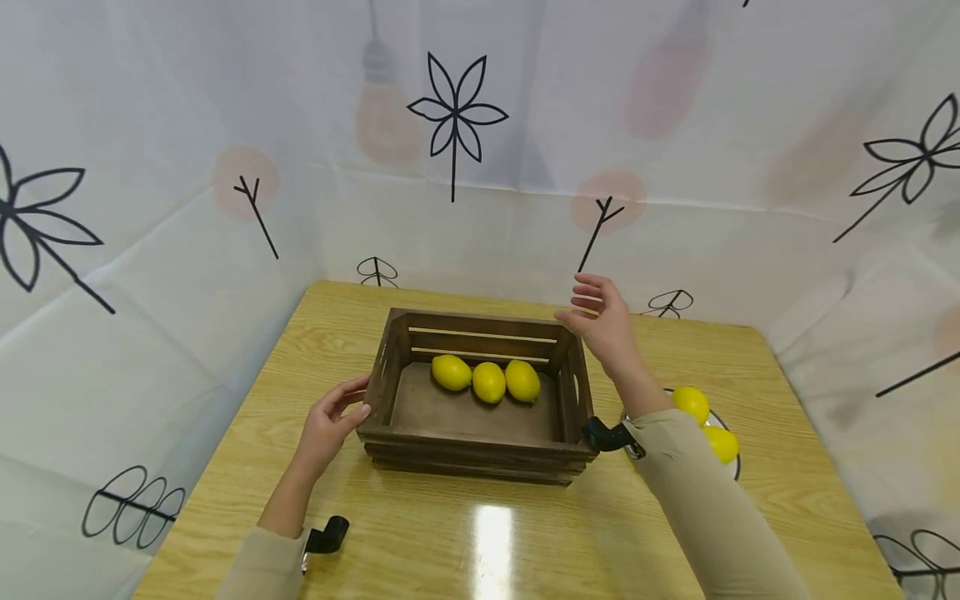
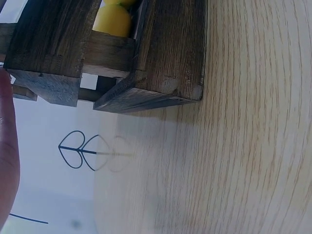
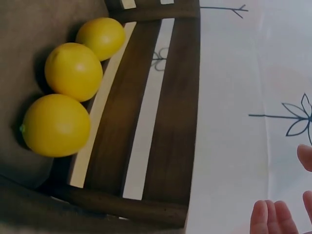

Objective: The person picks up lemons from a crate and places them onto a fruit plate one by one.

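Note:
A dark brown wooden crate (image 1: 480, 454) with slatted sides stands on the table. Inside it, three lemons lie in a row along the back slats: a left lemon (image 1: 452, 372), a middle lemon (image 1: 489, 382) and a right lemon (image 1: 522, 382). My left hand (image 1: 330, 425) rests against the outside of the crate's left end, thumb near the front corner; part of that thumb shows in the left wrist view. Above the crate's back right corner, my right hand (image 1: 603, 321) is raised with fingers loosely spread and nothing in it.
To the right of the crate, partly behind my right forearm, a dark-rimmed white plate (image 1: 738, 477) holds a back lemon (image 1: 691, 405) and a front lemon (image 1: 722, 445). A white patterned cloth (image 1: 510, 233) hangs around the wooden table (image 1: 420, 533).

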A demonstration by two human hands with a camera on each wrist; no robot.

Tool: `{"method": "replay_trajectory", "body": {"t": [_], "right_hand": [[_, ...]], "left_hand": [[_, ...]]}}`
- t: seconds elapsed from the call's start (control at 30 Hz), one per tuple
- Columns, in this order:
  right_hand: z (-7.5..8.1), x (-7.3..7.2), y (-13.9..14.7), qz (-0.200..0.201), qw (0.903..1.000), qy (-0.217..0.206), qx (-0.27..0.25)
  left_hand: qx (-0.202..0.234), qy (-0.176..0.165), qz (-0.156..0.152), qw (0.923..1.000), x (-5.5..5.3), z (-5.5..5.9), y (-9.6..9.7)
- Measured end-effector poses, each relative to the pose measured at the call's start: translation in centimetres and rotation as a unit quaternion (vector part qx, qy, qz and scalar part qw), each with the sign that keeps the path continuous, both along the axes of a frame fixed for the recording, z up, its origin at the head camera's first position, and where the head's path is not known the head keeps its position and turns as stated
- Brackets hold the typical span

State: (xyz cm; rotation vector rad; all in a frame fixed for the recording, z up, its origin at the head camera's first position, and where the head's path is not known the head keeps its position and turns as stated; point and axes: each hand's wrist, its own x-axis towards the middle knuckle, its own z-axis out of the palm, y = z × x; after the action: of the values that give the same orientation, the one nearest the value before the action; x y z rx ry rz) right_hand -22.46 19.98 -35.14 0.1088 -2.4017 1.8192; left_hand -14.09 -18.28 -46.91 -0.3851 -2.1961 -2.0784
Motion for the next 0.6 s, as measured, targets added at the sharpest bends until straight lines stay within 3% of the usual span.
{"method": "replay_trajectory", "body": {"t": [0.6], "right_hand": [[-1.1,-1.0,-2.6,0.02,0.9998,0.002,0.004]], "left_hand": [[0.011,-0.001,0.004,0.9999,0.0,0.1,0.1]]}}
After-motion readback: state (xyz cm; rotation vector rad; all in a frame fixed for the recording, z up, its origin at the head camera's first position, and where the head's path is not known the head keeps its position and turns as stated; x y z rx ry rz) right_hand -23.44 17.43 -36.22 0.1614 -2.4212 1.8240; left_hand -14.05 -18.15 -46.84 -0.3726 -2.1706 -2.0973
